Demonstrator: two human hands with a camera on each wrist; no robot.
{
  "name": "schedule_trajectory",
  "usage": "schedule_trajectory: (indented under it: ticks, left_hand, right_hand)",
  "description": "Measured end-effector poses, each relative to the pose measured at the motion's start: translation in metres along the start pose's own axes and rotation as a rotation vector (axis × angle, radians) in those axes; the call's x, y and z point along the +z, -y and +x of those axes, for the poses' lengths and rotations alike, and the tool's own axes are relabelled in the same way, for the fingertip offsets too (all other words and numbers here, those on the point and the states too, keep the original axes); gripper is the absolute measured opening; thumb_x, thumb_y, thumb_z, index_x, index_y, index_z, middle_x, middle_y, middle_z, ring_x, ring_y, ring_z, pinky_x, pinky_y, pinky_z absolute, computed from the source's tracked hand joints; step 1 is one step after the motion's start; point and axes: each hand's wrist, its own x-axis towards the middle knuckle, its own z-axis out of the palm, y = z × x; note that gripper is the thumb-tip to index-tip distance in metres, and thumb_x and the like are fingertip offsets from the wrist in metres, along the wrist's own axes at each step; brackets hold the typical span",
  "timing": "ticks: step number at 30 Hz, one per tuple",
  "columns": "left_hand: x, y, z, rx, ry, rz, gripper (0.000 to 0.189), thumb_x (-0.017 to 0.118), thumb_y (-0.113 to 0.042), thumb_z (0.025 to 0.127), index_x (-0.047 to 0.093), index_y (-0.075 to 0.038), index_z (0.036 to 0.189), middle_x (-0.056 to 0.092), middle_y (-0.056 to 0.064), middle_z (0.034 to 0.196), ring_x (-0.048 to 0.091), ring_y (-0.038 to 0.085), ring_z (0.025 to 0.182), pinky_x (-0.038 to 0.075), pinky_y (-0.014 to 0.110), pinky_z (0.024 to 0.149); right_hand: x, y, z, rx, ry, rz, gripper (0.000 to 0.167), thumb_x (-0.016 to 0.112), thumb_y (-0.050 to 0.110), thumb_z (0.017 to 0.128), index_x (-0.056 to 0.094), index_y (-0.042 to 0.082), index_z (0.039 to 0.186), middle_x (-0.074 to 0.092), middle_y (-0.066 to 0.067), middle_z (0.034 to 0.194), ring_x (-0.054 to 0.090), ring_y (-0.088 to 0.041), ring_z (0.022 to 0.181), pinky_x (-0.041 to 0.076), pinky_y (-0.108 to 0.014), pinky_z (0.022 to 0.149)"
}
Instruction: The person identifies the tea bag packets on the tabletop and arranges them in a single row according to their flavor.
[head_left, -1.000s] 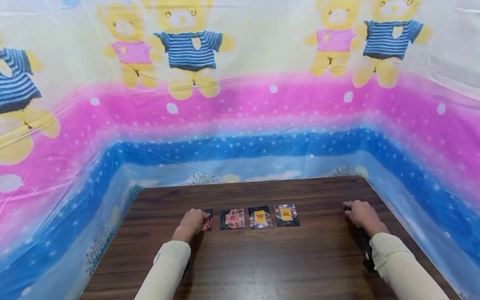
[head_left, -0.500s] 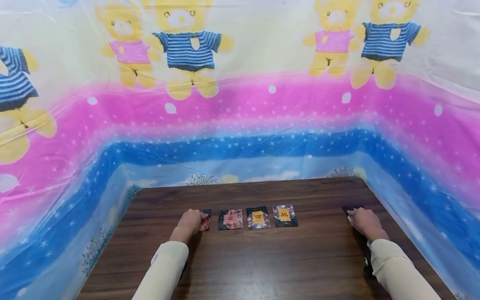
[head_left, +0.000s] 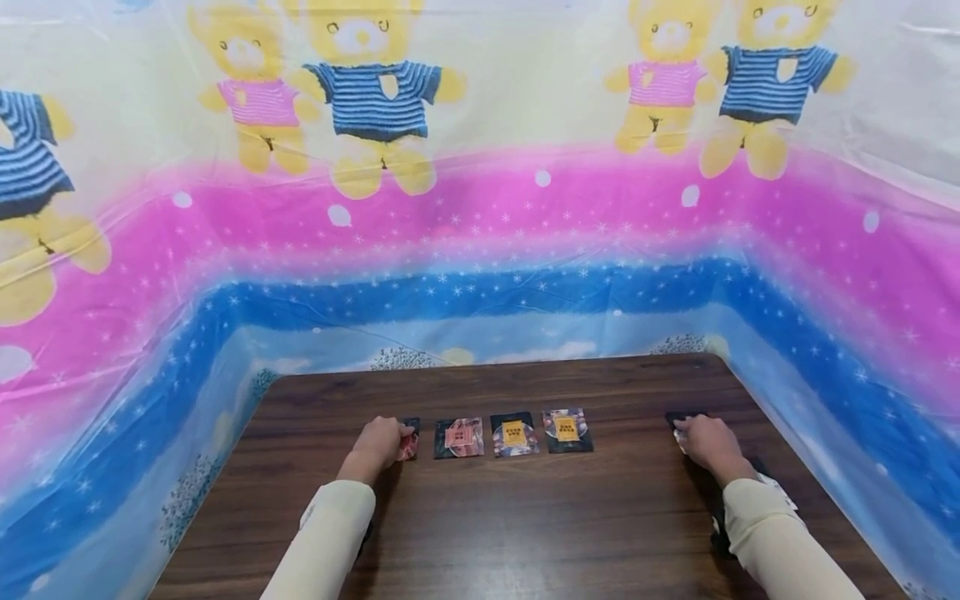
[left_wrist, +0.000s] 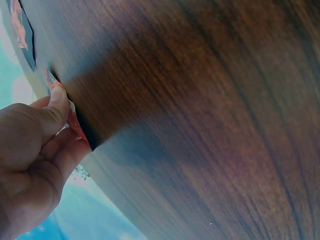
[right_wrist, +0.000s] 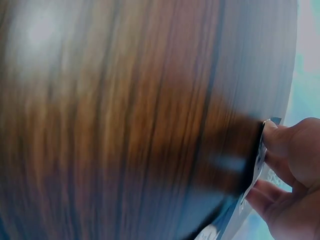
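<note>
In the head view, my left hand (head_left: 377, 442) is at the left end of a row of small flat packets. It pinches a red-and-black packet (left_wrist: 75, 120) between thumb and fingers, covering much of it. My right hand (head_left: 708, 442), farther right on the table, grips a black packet with a pale printed part (head_left: 680, 423) by its edge; the right wrist view shows thumb and fingers on this packet (right_wrist: 258, 160). Between the hands lie a red-label packet (head_left: 459, 437), a yellow-label packet (head_left: 514, 434) and another yellow-label packet (head_left: 567, 429).
The brown wood-grain table (head_left: 540, 517) has rounded far corners. A curtain (head_left: 480, 208) printed with bears hangs behind and along both sides. Something black and white (head_left: 780, 492) shows beside my right wrist, partly hidden by the sleeve.
My right hand has moved left with its packet, which shows more than a second ago. The left hand and the packets in the row have stayed put.
</note>
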Motion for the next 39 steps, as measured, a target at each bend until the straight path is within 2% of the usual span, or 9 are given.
schedule_trajectory:
  ticks: [5,11,16,23,31,39]
  left_hand:
    - [0.0,0.0,-0.001,0.003,-0.015,-0.014,0.045,0.073,0.001,0.09,0.067,-0.009,0.133,0.07,0.022,0.127,0.068,0.027,0.089,0.06,0.042,0.084]
    - [0.001,-0.001,-0.001,0.007,-0.007,-0.002,0.045,0.075,-0.003,0.09,0.067,-0.01,0.134,0.069,0.023,0.127,0.07,0.033,0.097,0.059,0.042,0.082]
    - [0.002,0.0,-0.001,0.007,-0.011,-0.015,0.045,0.074,-0.003,0.09,0.067,-0.009,0.134,0.069,0.023,0.127,0.07,0.034,0.1,0.059,0.045,0.087]
    - [0.001,0.0,-0.001,0.01,-0.013,-0.024,0.045,0.074,-0.002,0.09,0.066,-0.009,0.134,0.069,0.023,0.128,0.07,0.032,0.1,0.059,0.045,0.089]
    - [-0.001,0.0,-0.001,0.003,-0.009,-0.004,0.045,0.075,-0.005,0.09,0.067,-0.01,0.134,0.069,0.023,0.128,0.069,0.038,0.108,0.057,0.047,0.091]
    - [0.0,0.0,-0.001,0.009,-0.012,-0.005,0.045,0.071,0.002,0.09,0.067,-0.009,0.134,0.069,0.023,0.128,0.07,0.034,0.1,0.059,0.044,0.085]
  right_hand:
    - [0.005,0.013,0.003,-0.007,-0.005,-0.007,0.036,0.063,0.011,0.097,0.068,0.0,0.13,0.06,-0.031,0.135,0.057,-0.05,0.124,0.048,-0.059,0.101]
    - [0.01,0.029,0.004,-0.003,-0.019,0.013,0.034,0.064,0.011,0.097,0.069,0.0,0.129,0.061,-0.031,0.134,0.059,-0.049,0.122,0.05,-0.058,0.099]
    - [0.01,0.044,0.005,-0.014,-0.024,0.021,0.034,0.064,0.012,0.098,0.069,0.001,0.129,0.063,-0.027,0.135,0.059,-0.048,0.122,0.049,-0.058,0.1]
    - [0.014,0.066,0.012,-0.035,-0.019,-0.009,0.034,0.064,0.014,0.098,0.069,0.004,0.13,0.064,-0.026,0.133,0.06,-0.046,0.122,0.05,-0.056,0.1]
    - [0.018,0.085,0.018,-0.05,-0.01,-0.029,0.036,0.064,0.019,0.099,0.068,0.007,0.133,0.063,-0.026,0.135,0.06,-0.046,0.122,0.048,-0.056,0.102]
    - [0.02,0.102,0.017,-0.066,-0.018,-0.023,0.036,0.065,0.022,0.1,0.069,0.009,0.132,0.067,-0.025,0.131,0.062,-0.045,0.119,0.05,-0.055,0.1]
